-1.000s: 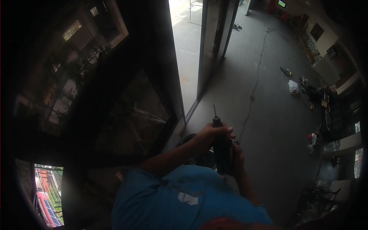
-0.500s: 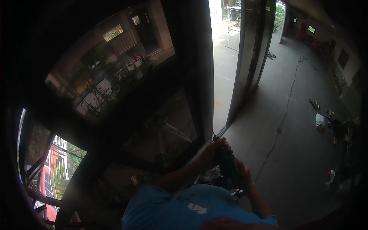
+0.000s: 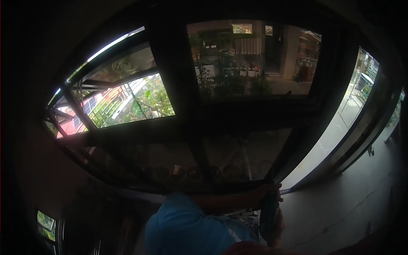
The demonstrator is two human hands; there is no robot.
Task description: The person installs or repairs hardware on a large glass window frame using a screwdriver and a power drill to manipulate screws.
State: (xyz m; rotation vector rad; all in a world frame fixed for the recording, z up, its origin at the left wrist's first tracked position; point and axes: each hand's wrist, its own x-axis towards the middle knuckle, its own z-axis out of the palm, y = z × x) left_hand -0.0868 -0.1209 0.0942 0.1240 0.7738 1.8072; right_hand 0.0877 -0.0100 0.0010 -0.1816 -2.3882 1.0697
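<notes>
Both of my hands are on a dark green drill-like power tool [image 3: 268,217], held low in front of my blue shirt. My left hand [image 3: 273,191] is closed around its front end, close to the lower corner of the dark window frame [image 3: 238,187] and the sliding door track [image 3: 285,191]. My right hand [image 3: 277,227] wraps the body of the tool further back, nearer to me. The tip of the tool is hidden by my left hand and the shade.
Glass panes with dark frames fill the wall ahead, and a tilted-out window [image 3: 131,102] is at left. The sliding door panel [image 3: 340,140] stands beside a bright gap at right. A cord [image 3: 361,203] runs over the grey floor [image 3: 323,212].
My view has swung left, showing more of the windows and less of the floor. Both hands stay on the power tool, now lower and further right in view.
</notes>
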